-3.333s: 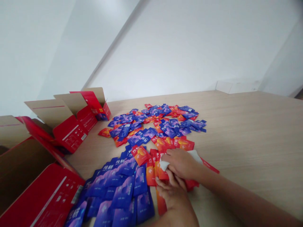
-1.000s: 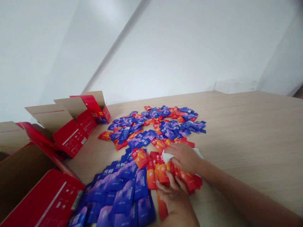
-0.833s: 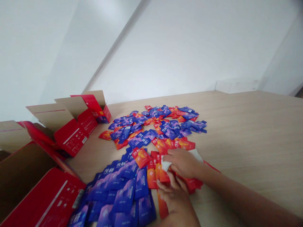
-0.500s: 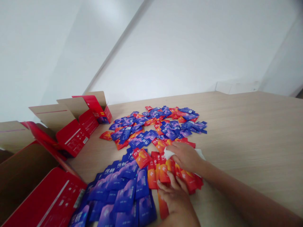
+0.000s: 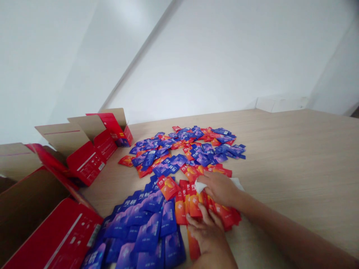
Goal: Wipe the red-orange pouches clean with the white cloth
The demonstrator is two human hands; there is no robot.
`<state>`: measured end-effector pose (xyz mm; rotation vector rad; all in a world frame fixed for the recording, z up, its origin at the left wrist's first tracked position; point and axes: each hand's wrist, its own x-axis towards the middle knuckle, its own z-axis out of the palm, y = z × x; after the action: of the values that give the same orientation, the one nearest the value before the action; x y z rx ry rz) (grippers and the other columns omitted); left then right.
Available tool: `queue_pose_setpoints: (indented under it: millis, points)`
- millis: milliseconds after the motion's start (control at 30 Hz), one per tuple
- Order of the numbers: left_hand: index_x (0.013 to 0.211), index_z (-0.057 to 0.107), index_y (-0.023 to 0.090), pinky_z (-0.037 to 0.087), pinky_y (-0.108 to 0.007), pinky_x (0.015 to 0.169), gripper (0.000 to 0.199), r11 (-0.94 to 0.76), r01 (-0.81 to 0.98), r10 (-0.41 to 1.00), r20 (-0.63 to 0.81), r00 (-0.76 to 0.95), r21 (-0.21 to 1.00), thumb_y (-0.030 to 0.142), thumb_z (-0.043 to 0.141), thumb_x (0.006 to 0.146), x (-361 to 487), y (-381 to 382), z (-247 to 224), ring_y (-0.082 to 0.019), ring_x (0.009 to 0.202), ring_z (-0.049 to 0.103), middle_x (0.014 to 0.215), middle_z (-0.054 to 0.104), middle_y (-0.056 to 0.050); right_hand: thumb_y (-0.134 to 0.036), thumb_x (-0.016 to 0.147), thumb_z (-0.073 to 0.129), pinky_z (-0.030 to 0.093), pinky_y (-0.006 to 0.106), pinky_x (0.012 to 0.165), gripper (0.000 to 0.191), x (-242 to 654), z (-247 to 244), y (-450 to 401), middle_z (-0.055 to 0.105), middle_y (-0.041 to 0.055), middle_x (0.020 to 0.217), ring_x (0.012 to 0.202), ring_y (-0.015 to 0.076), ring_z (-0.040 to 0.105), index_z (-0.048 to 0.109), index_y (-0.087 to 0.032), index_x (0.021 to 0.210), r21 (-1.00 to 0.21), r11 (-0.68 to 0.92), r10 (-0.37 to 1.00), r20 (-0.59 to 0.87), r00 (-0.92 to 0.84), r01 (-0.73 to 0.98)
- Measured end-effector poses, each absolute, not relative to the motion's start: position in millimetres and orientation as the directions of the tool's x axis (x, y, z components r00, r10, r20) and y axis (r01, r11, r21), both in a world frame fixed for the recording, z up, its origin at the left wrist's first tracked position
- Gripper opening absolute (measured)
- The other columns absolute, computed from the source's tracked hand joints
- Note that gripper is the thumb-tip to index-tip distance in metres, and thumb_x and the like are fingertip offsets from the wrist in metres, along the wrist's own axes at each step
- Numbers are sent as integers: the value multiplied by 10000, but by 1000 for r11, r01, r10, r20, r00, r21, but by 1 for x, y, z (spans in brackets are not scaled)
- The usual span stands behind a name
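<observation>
Hands, two: compared with the earliest frame, the right hand (image 5: 220, 186) sits farther from the left hand (image 5: 206, 233), and the red edge jutting past the right wrist is gone. Right: fingers curled around one white cloth-like wipe (image 5: 201, 186), over the red sachets. Left: fingers spread, loosely resting on these.

Flat red-and-orange glossy sachets (image 5: 193, 205): overlapping row under both hands; uncountable.

Flat blue-violet glossy sachets (image 5: 147, 231): overlapping rows alongside; uncountable.

Mixed sachet heap (image 5: 168, 140): one, beyond.

Open red cardboard boxes (image 5: 57, 239): apparently four, left.
</observation>
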<state>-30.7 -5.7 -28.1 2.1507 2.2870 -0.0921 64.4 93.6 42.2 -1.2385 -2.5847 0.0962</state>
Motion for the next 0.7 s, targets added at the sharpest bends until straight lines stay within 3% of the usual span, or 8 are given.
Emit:
queue_pose_setpoints:
  millis: [133,333,533,700]
  points:
    - [1226,566,359,352,-719,898,542,55,998,998,-41,-56,-39,72,507,769,-30,-6,-29,-451,1181,449,1403,457,-103,-146,787,476,372,311,766,300,66,52,89,584,74,987,897,216,524,573,-207,1064,-186,656,751,254,-609,732]
    - [1216,580,328,351,-723,894,522,46,999,998,-39,-47,-23,78,542,760,-29,-6,-25,-466,1190,432,1400,458,-133,-172,790,516,357,281,688,206,58,43,86,593,44,917,823,200,532,593,-221,975,-184,722,691,163,-704,667]
    - [1205,592,332,341,-719,908,512,54,998,998,-34,-54,-17,71,510,772,-30,-8,-19,-454,1179,447,1385,472,-129,-127,780,496,368,308,752,291,61,44,93,591,78,987,886,218,530,578,-206,1048,-157,624,778,206,-593,765]
    - [1219,583,313,326,-731,908,506,58,998,997,-50,-59,-7,86,478,779,-30,-8,-17,-457,1201,417,1384,477,-112,-163,794,487,373,321,794,309,65,57,87,588,84,1025,930,225,528,573,-203,1088,-183,665,746,211,-631,724]
